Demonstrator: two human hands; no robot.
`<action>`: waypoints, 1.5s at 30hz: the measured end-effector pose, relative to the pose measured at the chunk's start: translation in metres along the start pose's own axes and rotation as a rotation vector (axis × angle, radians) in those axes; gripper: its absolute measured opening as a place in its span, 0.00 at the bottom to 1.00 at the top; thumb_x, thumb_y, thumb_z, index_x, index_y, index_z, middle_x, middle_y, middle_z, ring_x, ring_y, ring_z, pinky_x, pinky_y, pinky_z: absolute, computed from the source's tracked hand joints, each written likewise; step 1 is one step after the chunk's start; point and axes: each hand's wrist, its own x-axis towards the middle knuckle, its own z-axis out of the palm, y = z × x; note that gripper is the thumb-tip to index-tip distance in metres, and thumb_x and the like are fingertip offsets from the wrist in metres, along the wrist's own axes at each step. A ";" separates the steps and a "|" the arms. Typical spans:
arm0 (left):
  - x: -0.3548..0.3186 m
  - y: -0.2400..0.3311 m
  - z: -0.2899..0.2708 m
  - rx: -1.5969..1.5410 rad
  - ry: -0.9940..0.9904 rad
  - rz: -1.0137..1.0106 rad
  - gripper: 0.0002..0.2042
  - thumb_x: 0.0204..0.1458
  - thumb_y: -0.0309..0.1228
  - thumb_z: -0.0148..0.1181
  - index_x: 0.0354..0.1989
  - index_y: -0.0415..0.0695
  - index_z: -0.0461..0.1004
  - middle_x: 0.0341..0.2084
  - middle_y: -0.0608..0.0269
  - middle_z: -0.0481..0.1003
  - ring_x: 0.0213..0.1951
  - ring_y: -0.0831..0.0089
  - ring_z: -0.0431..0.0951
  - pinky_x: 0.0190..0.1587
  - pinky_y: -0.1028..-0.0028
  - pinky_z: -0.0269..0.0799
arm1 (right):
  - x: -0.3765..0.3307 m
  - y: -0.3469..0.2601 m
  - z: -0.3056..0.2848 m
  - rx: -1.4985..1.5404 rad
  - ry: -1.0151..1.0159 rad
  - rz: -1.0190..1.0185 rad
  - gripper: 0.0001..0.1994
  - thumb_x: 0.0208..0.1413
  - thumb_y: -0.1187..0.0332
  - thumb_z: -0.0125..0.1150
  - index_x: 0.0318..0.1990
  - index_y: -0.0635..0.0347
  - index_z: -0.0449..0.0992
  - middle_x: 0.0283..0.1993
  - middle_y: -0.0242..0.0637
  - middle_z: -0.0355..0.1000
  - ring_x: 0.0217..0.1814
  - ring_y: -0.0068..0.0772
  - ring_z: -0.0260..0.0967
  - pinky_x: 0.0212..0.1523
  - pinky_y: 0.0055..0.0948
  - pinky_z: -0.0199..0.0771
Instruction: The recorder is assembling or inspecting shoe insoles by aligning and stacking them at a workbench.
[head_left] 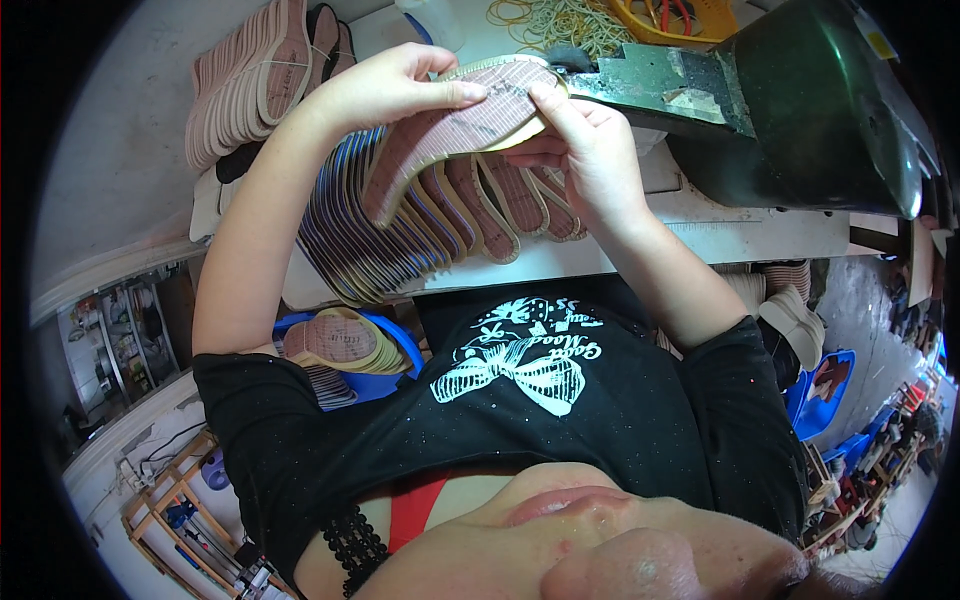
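Observation:
A pinkish insole with a pale edge and faint grid lines is held up above the table by both hands. My left hand grips its far left edge, thumb lying on the top face and fingers partly hidden behind. On the right side, my right hand pinches the insole between thumb and fingers. Its rounded far end meets the small dark working end of a green machine; exactly how they touch is hidden. Below the held insole, a long row of stacked insoles leans along the table.
Tied insoles stand at the far left. Behind the machine arm are tangled yellowish bands and a yellow basket. The machine's bulky green body fills the right. A blue bin of insoles sits below the table edge.

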 end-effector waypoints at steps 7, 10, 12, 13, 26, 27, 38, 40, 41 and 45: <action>-0.016 0.015 0.026 -0.199 -0.032 -0.245 0.20 0.51 0.50 0.60 0.26 0.43 0.75 0.18 0.68 0.74 0.17 0.83 0.73 0.17 0.80 0.69 | -0.005 -0.005 -0.003 -0.010 0.005 0.033 0.14 0.58 0.62 0.57 0.36 0.68 0.76 0.33 0.37 0.76 0.30 0.23 0.74 0.32 0.23 0.76; -0.021 0.022 0.041 -0.252 0.044 -0.261 0.22 0.51 0.52 0.59 0.25 0.41 0.75 0.16 0.64 0.75 0.15 0.78 0.76 0.15 0.80 0.71 | -0.018 -0.005 0.001 -0.137 -0.125 0.019 0.12 0.53 0.66 0.62 0.39 0.67 0.74 0.33 0.34 0.74 0.26 0.19 0.69 0.27 0.19 0.71; -0.022 0.025 0.048 -0.273 0.149 -0.263 0.24 0.52 0.53 0.57 0.25 0.41 0.75 0.16 0.63 0.75 0.16 0.78 0.76 0.16 0.80 0.71 | -0.034 0.002 0.003 -0.346 -0.140 0.116 0.20 0.51 0.71 0.65 0.50 0.67 0.67 0.40 0.34 0.74 0.39 0.18 0.71 0.35 0.17 0.72; -0.020 0.022 0.049 -0.234 0.155 -0.265 0.24 0.52 0.54 0.56 0.25 0.41 0.75 0.17 0.62 0.76 0.16 0.78 0.76 0.16 0.81 0.72 | -0.034 0.008 0.001 -0.282 -0.138 0.055 0.18 0.52 0.71 0.64 0.49 0.67 0.68 0.40 0.33 0.74 0.39 0.17 0.71 0.36 0.16 0.71; -0.020 0.016 0.057 -0.389 0.272 -0.204 0.19 0.50 0.45 0.63 0.21 0.41 0.71 0.09 0.68 0.69 0.08 0.85 0.65 0.12 0.87 0.60 | -0.023 -0.008 -0.024 -0.188 -0.070 0.006 0.12 0.56 0.67 0.61 0.42 0.68 0.74 0.33 0.34 0.76 0.34 0.16 0.71 0.36 0.17 0.71; -0.019 0.016 0.057 -0.389 0.275 -0.208 0.19 0.50 0.45 0.63 0.21 0.41 0.71 0.09 0.68 0.69 0.08 0.85 0.65 0.12 0.87 0.60 | -0.026 -0.010 -0.025 -0.216 -0.073 -0.014 0.12 0.56 0.67 0.60 0.42 0.68 0.74 0.32 0.33 0.76 0.34 0.16 0.71 0.36 0.17 0.71; 0.012 0.008 0.031 -0.282 0.321 -0.184 0.22 0.47 0.51 0.63 0.19 0.42 0.71 0.06 0.70 0.67 0.08 0.86 0.65 0.11 0.88 0.59 | -0.030 -0.004 -0.032 -0.410 -0.039 -0.027 0.17 0.63 0.61 0.50 0.34 0.68 0.76 0.26 0.25 0.72 0.27 0.12 0.63 0.29 0.18 0.65; 0.015 0.012 0.021 -0.287 0.316 -0.164 0.23 0.47 0.51 0.64 0.19 0.42 0.71 0.06 0.71 0.66 0.08 0.86 0.64 0.11 0.88 0.58 | -0.021 -0.001 -0.027 -0.287 -0.020 -0.052 0.17 0.64 0.61 0.50 0.34 0.68 0.77 0.28 0.27 0.73 0.27 0.11 0.64 0.29 0.16 0.65; 0.015 0.011 0.017 -0.251 0.342 -0.147 0.21 0.48 0.49 0.63 0.19 0.42 0.70 0.07 0.72 0.65 0.08 0.87 0.64 0.11 0.88 0.58 | -0.018 0.003 -0.025 -0.259 -0.027 -0.067 0.17 0.64 0.61 0.49 0.34 0.68 0.77 0.28 0.27 0.73 0.26 0.11 0.63 0.29 0.15 0.65; -0.021 -0.008 0.021 -0.394 0.366 -0.044 0.22 0.49 0.52 0.61 0.22 0.42 0.72 0.08 0.70 0.67 0.09 0.84 0.65 0.12 0.83 0.60 | -0.042 0.011 0.002 -0.586 -0.040 -0.173 0.15 0.62 0.63 0.52 0.30 0.66 0.75 0.22 0.25 0.68 0.25 0.14 0.60 0.26 0.19 0.61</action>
